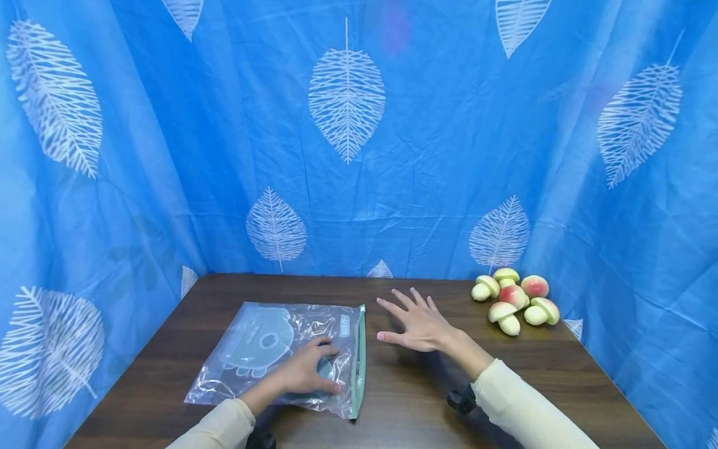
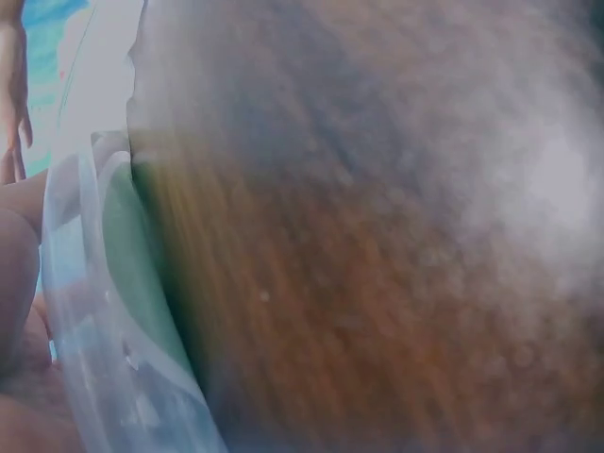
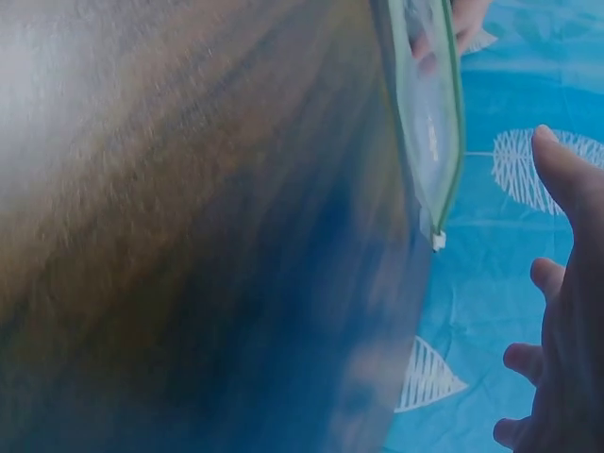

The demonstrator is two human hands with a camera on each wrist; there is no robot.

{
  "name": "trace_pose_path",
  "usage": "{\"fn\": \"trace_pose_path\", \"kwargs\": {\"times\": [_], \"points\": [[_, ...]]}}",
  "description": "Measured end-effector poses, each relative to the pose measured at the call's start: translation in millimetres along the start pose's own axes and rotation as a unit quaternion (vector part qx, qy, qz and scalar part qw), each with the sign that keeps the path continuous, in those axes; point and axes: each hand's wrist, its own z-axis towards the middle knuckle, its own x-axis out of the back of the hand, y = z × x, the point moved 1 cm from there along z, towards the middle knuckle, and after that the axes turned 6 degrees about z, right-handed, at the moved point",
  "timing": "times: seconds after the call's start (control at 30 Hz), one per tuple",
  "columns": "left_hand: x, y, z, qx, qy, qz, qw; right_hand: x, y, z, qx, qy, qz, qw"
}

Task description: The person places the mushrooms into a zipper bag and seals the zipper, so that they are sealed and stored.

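A clear zip bag (image 1: 260,330) with a pale blue cartoon print lies flat on the dark wooden table. Its green zip edge (image 1: 359,362) faces right, and in the right wrist view the two green strips stand apart with a gap between them. A small white slider (image 3: 438,242) sits at the far end of the zip. My left hand (image 1: 303,371) rests on the bag near that mouth, thumb and fingers spread. To the right of the zip, my right hand (image 1: 417,327) is held over the table with its fingers spread, touching nothing.
Several mushroom-shaped pieces (image 1: 507,318) with cream stems lie in a group at the back right, along with rounded red-and-cream ones (image 1: 535,286). A blue curtain (image 1: 404,162) with white leaf prints hangs behind the table and along both sides.
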Motion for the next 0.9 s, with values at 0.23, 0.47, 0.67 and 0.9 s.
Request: {"fn": "trace_pose_path", "kwargs": {"times": [0.23,0.47,0.67,0.9], "points": [[4.1,-0.2,-1.4,0.0,0.007,-0.004,1.0,-12,-7,5.2,0.004,-0.037,-0.011,0.9992],[3.8,-1.7,-0.3,0.012,-0.002,-0.004,0.9999,-21,-16,12.5,0.001,-0.069,0.0,0.9976],[4.1,-2.1,-0.5,0.014,-0.005,-0.008,0.9999,-29,-21,20.9,-0.004,-0.089,0.003,0.996],[3.2,-3.0,-0.6,0.008,-0.003,-0.005,1.0,-38,-20,31.5,-0.026,-0.106,0.012,0.994]]}}
